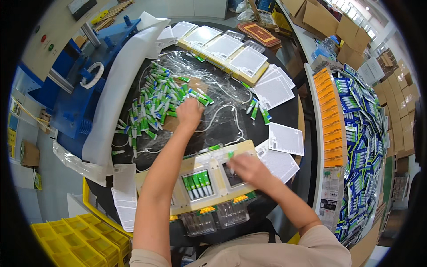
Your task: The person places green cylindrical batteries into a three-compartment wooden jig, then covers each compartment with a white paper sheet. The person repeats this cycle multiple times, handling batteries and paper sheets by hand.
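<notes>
My left hand (190,111) reaches to the right edge of a heap of small green-and-white tubes (153,100), its fingers curled. Whatever they grip is hidden. My right hand (249,168) is closed over the right-hand window of a cream-coloured fixture (254,153) near me. A green tube end (230,154) shows at its fingertips. In the fixture's middle window a row of several tubes (198,184) lies side by side, green ends away from me. Clear plastic blister trays (232,214) stick out at the fixture's near edge.
Across the black table stands a second fixture (224,46) topped with white cards. Loose white cards (286,139) lie at the right, clear film (218,118) in the middle. A blue machine (104,53) stands left, yellow crates (80,240) lower left, a bin of blue-green packs (360,178) right.
</notes>
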`<state>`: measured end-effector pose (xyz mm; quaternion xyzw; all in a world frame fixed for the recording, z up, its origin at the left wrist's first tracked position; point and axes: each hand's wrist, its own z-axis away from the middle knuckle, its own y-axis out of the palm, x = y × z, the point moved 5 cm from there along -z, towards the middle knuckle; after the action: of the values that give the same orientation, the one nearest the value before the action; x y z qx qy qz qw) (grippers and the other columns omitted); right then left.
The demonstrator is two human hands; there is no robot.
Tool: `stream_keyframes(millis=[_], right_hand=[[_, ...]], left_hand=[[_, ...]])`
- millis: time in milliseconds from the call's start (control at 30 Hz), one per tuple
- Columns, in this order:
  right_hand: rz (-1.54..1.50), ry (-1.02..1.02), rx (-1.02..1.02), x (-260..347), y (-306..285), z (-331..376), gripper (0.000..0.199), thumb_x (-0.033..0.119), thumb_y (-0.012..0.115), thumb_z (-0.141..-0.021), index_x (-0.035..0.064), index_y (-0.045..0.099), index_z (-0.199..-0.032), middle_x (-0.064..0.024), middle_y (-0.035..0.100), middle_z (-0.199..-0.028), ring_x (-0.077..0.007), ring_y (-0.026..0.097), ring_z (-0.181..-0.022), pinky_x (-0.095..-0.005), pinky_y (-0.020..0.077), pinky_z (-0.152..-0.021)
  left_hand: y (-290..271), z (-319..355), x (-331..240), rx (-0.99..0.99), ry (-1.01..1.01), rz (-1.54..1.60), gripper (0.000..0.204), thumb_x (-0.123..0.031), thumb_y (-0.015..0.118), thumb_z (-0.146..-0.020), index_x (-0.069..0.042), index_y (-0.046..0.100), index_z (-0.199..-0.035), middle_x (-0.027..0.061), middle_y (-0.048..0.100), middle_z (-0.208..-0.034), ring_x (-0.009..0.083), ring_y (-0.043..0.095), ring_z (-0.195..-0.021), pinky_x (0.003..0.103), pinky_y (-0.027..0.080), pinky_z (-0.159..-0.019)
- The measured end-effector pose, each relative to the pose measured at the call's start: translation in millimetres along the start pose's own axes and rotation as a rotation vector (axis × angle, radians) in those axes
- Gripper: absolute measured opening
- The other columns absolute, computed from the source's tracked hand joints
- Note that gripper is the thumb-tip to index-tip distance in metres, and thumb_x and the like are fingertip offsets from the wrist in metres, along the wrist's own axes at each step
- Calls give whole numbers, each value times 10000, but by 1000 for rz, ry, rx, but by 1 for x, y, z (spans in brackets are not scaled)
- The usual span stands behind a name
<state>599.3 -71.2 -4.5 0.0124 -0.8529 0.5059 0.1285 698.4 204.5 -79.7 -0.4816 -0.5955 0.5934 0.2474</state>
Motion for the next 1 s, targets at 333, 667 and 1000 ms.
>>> stream_keyframes(millis=[333,667,1000], right_hand=[[62,259,-183,-69,6,24,94,88,687,-849,44,650,-924,-136,677,-891,-308,656,-744,-416,524,-597],[-102,1188,10,-274,53,-10,370,324,858,-778,-20,720,-770,-171,724,-698,-314,729,-659,-413,592,-694],[-388,1300,245,-282,49,-10,254,183,837,-755,-26,694,-726,-114,729,-635,-193,745,-585,-277,600,-635]], left_hand=[[-77,131,-33,-110,141,755,115,-65,702,-883,-65,686,-997,121,727,-986,298,712,-864,365,557,-687],[-69,273,-131,-104,628,26,372,-100,640,-829,-21,696,-1188,102,689,-1223,243,646,-1141,420,496,-991],[-57,287,-125,-181,486,-6,387,-103,631,-842,-46,699,-1219,82,689,-1230,234,656,-1113,434,469,-1009]])
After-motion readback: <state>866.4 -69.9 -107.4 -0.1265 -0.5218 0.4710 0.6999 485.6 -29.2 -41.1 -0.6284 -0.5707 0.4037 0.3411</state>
